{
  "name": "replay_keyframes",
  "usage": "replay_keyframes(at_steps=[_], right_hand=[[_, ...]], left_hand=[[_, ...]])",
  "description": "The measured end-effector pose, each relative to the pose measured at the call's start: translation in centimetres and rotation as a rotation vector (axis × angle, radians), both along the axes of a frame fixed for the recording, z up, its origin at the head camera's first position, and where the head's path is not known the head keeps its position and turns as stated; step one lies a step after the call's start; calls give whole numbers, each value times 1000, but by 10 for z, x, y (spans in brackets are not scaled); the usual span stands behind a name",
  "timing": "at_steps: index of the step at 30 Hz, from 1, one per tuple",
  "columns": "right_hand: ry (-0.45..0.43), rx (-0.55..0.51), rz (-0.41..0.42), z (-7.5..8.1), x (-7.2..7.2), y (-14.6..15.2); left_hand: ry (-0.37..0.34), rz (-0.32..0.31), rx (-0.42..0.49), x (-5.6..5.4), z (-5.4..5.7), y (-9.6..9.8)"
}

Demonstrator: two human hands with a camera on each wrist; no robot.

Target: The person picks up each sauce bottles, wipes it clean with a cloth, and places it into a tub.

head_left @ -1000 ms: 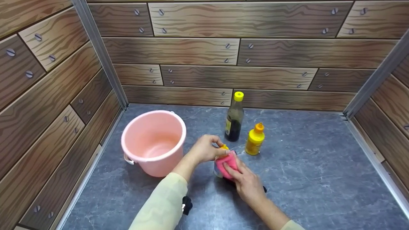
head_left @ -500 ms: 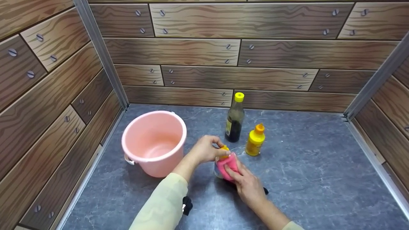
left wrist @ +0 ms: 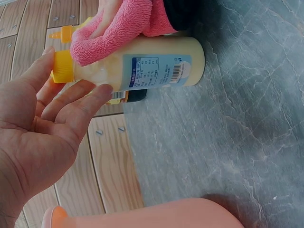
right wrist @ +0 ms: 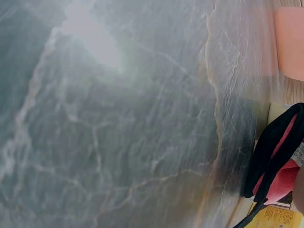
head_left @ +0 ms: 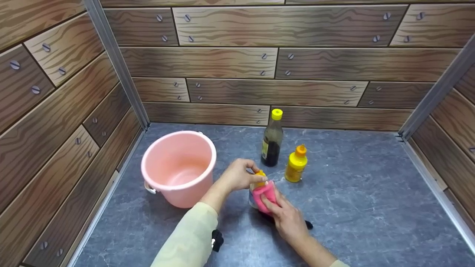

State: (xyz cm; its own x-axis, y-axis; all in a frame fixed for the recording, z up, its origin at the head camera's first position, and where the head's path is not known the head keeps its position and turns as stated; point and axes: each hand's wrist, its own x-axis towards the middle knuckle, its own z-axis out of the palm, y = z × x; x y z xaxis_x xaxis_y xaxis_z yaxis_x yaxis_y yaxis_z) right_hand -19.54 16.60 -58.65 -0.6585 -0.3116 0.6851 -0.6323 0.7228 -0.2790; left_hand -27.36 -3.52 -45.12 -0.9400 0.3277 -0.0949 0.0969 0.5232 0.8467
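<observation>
A cream-coloured squeeze bottle (left wrist: 192,59) with a blue label and a yellow cap (left wrist: 62,67) stands upright on the grey surface. My left hand (head_left: 239,175) holds it at the cap between thumb and fingers. From the right, my right hand (head_left: 291,219) grips a pink terry cloth (head_left: 264,200) against the bottle's upper side. The cloth hides part of the bottle in the head view. Black edging (right wrist: 273,152) on the cloth shows in the right wrist view, where hardly any of the right hand is visible.
Left of the hands stands a pink bucket (head_left: 189,196) with its handle down. Behind them are a dark sauce bottle (head_left: 272,150) with a yellow cap and a yellow squeeze bottle (head_left: 295,168) with an orange nozzle. Wood-patterned walls (head_left: 230,91) enclose the back and sides.
The right hand and pink cloth have shifted slightly downward along the bottle, showing more of its yellow cap. The left hand stays on the cap.
</observation>
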Motion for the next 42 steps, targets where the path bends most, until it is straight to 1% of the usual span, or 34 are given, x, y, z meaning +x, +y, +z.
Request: replay_keyframes(at_steps=[3,7,12,18,24,27,32,35,38,42], right_hand=[[5,-5,5,-1,0,0],[12,22,1,-4,4,2],[-9,77,-12,-8,8,6],[-27,86,-4,-10,6,7],[-33,115,-5,-12,6,8],[-69,134,-24,-11,8,7],[-187,179,-67,-6,13,6],[-233,197,-78,-4,13,5],[-241,211,-80,-3,13,5],[-230,235,-77,-3,13,5]], left_hand=[[6,2,-1,0,0,0],[19,3,-17,0,0,1],[1,5,-29,0,0,1],[7,6,-15,0,0,0],[-16,7,0,2,1,0],[-19,6,-3,2,1,0],[-23,4,-13,1,1,1],[-37,8,-23,1,1,1],[-44,13,-32,0,1,1],[-29,13,-41,0,0,1]])
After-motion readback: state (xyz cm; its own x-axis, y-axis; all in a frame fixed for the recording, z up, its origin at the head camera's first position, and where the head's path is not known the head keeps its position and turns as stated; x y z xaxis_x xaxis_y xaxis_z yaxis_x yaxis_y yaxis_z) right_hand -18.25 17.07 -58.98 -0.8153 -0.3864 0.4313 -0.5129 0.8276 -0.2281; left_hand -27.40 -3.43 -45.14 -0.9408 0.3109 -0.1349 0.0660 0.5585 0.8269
